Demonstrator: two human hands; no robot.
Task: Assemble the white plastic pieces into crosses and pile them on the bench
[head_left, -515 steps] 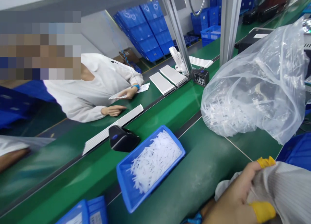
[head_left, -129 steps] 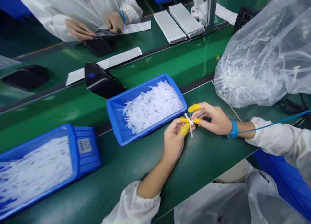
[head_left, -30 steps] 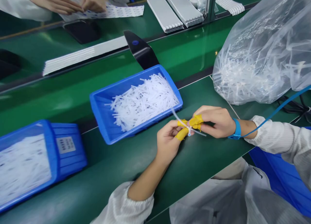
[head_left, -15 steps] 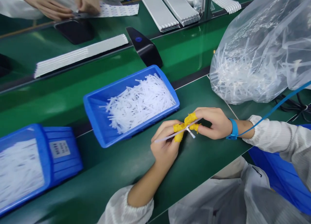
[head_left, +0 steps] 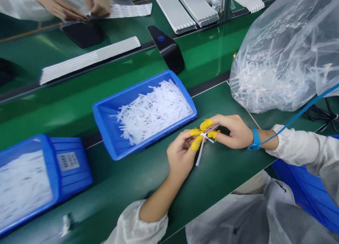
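Above the green bench, my left hand (head_left: 181, 154) and my right hand (head_left: 234, 131) meet at a small white branched connector (head_left: 203, 135) with thin translucent tubes (head_left: 200, 155) coming off it. Yellow covers wrap the thumb and fingertips I can see. My left thumb and finger pinch the connector's near side; one tube hangs down beside the thumb. The right thumb and finger close around its other side, where another tube lies along them. How the tubes join is partly hidden by the fingertips. Just beyond is a blue bin (head_left: 104, 125) of short white tube pieces (head_left: 156, 111).
A second blue bin (head_left: 72, 143) of white pieces stands at left. Back right, a clear bag (head_left: 265, 78) bulges with plastic parts. A blue cord (head_left: 299, 117) runs from my right wristband. Across the green divider, a co-worker's hands (head_left: 97, 2) work near stacked white strips (head_left: 174, 11).
The tube that lay across my left fingers has swung round and now hangs down beside the thumb. My left thumb has moved up to the connector. Both hands remain together.
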